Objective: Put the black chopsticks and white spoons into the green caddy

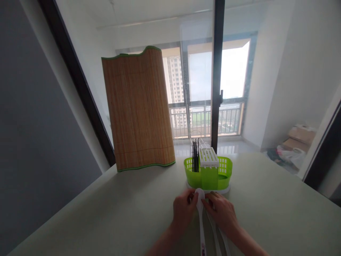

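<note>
A white spoon (201, 224) points away from me, its bowl between my two hands. My left hand (184, 209) pinches the left edge of the bowl. On the other side, my right hand (220, 210) has its fingers closed at the bowl's right edge. More white handles (214, 233) lie on the table, partly hidden under my right hand. Just beyond my hands stands a bright green basket (209, 177) on a white base. Black sticks (195, 158) stand upright in its left part, and a white slotted piece (208, 156) tops its middle section.
The pale table (128, 209) spreads around the basket. A rolled bamboo mat (140, 110) with green edging stands at the back left. Behind the table is glass with a dark frame post (217, 71). Cardboard boxes (301, 137) lie beyond it at the right.
</note>
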A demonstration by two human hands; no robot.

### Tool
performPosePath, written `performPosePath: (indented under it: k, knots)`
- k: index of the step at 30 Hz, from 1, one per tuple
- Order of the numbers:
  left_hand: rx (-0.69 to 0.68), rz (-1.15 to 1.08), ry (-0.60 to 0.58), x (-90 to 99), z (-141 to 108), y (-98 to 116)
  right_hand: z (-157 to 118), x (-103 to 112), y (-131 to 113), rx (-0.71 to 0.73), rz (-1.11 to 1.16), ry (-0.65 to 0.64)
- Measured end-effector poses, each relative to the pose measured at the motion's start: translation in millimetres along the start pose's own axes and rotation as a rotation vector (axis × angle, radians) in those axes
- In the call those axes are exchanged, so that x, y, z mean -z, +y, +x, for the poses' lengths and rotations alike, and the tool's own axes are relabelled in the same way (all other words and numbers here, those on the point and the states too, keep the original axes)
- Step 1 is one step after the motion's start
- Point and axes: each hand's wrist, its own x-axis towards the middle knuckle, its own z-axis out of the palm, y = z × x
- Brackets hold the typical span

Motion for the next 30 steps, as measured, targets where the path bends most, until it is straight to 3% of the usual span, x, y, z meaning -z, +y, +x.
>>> performPosePath:
  k: [5, 9, 20, 24, 28, 30]
  knots:
    - [-0.267, 0.001, 0.224, 16.8, -11.3, 11.0, -3.4, 6.5, -13.2, 0.177, 0.239, 0.125]
    - [-0.467, 0.087, 0.344, 27.3, -15.7, 16.0, -6.3, 8.9, -20.6, 0.258, 0.351, 0.153]
    - [-0.670, 0.188, 0.390, 35.1, -18.4, 12.8, -13.8, -8.3, -23.8, 0.265, 0.301, 0.126]
    - [-0.668, 0.236, 0.526, 54.9, 0.0, 17.6, -13.0, -10.3, -22.0, 0.242, 0.300, 0.048]
    - [-0.493, 0.302, 0.743, 85.5, 41.1, 37.6, -11.3, -7.5, -19.2, 0.201, 0.307, 0.039]
    - [-0.383, 0.312, 0.786, 97.0, 66.3, 50.5, -9.7, -4.7, -17.2, 0.206, 0.293, 0.052]
